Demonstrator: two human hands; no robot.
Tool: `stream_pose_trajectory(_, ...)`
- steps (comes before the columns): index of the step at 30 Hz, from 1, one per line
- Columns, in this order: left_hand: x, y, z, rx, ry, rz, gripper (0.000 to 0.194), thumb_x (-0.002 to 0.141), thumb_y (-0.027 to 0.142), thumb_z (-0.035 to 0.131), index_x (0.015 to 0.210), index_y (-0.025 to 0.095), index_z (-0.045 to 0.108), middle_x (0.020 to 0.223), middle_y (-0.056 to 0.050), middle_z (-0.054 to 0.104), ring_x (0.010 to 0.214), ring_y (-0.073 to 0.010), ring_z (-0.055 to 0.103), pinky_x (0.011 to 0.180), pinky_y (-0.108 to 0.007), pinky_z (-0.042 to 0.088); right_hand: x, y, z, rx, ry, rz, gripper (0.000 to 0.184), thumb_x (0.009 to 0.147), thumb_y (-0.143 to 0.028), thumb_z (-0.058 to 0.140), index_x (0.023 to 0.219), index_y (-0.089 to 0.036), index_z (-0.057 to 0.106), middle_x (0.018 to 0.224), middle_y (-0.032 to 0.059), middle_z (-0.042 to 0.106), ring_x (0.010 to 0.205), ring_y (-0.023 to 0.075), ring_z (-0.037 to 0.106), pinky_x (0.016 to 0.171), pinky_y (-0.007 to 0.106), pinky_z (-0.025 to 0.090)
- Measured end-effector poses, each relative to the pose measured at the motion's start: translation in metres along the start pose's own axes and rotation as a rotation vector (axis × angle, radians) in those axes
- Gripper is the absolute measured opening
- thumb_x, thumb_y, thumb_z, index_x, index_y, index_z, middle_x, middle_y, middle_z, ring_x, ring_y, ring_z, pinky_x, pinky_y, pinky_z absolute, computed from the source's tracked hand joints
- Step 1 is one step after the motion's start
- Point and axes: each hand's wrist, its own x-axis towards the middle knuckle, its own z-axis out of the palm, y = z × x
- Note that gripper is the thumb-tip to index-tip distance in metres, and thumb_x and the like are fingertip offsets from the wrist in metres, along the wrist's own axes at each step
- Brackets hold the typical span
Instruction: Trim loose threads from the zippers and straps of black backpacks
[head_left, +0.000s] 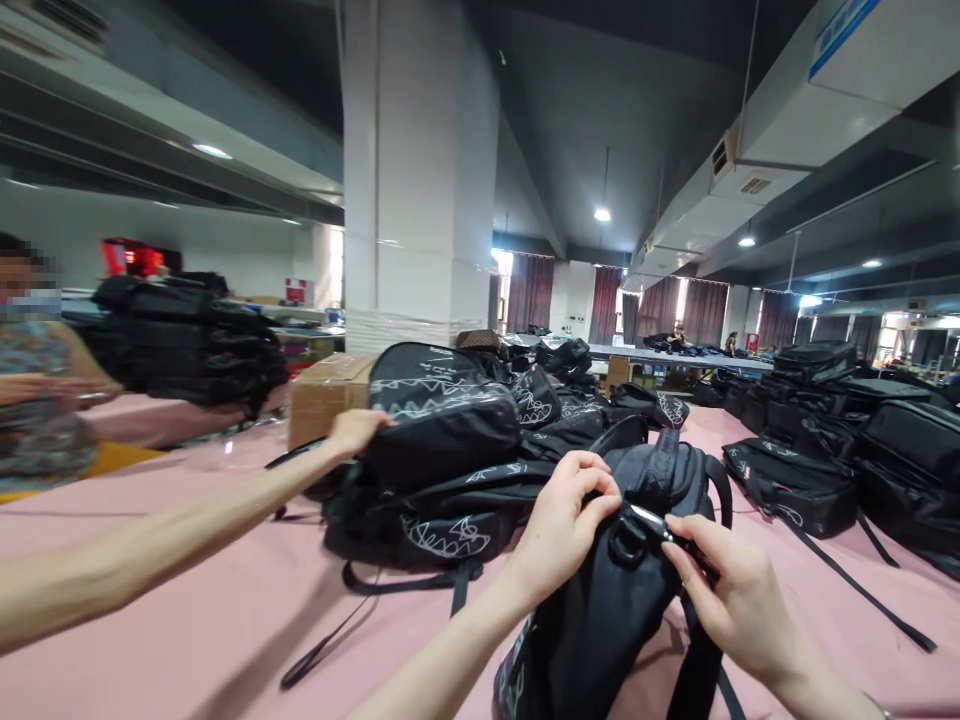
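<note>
A black backpack (600, 610) stands on the pink table in front of me, its top handle and straps towards me. My left hand (566, 520) is closed in a pinch at the backpack's upper edge, beside a strap ring; whatever is between its fingertips is too small to make out. My right hand (739, 590) grips small silvery thread snips (651, 520), their blades pointing left towards my left fingertips, close against the bag. White zigzag drawings mark the bag's lower side.
Several black backpacks with white drawings (450, 410) are heaped beyond my left hand; a co-worker's hand (360, 430) touches one from the left. More backpacks (795, 480) lie at right. A cardboard box (326, 395) and white pillar (420, 170) stand behind. Another person (37, 400) is far left.
</note>
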Motion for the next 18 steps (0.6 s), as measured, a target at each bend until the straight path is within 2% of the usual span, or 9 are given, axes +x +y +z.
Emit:
stream_pose_trajectory(3,0.0,0.0,0.0,-0.02,0.016,-0.042,0.014,0.076,0.014,0.05,0.063,0.017,0.056,0.091,-0.004,0.053,0.09,-0.017,0.053,0.085,-0.031,0.041,0.007,-0.004,-0.003,-0.014,-0.068,0.031,0.014,0.088,-0.023,0.047,0.098,-0.02,0.057,0.09,0.0054,0.067,0.077,0.0167,0.064,0.064,0.023,0.05)
stream_pose_trajectory(8,-0.001,0.0,0.002,-0.022,0.036,-0.027,0.015,0.076,0.015,0.049,0.063,0.018,0.055,0.09,-0.004,0.053,0.089,-0.0169,0.053,0.084,-0.03,0.041,0.019,-0.01,-0.009,-0.046,-0.161,0.054,0.01,0.086,-0.021,0.05,0.093,-0.021,0.057,0.084,0.0022,0.066,0.071,0.0149,0.063,0.059,0.022,0.047)
stream_pose_trajectory(18,0.001,0.001,0.007,-0.017,0.058,-0.006,0.015,0.076,0.017,0.048,0.063,0.018,0.054,0.088,-0.004,0.054,0.088,-0.0178,0.053,0.082,-0.031,0.042,0.022,-0.006,-0.006,-0.082,-0.173,0.0,0.014,0.087,-0.021,0.047,0.095,-0.019,0.058,0.086,0.0068,0.067,0.074,0.0164,0.063,0.064,0.023,0.048)
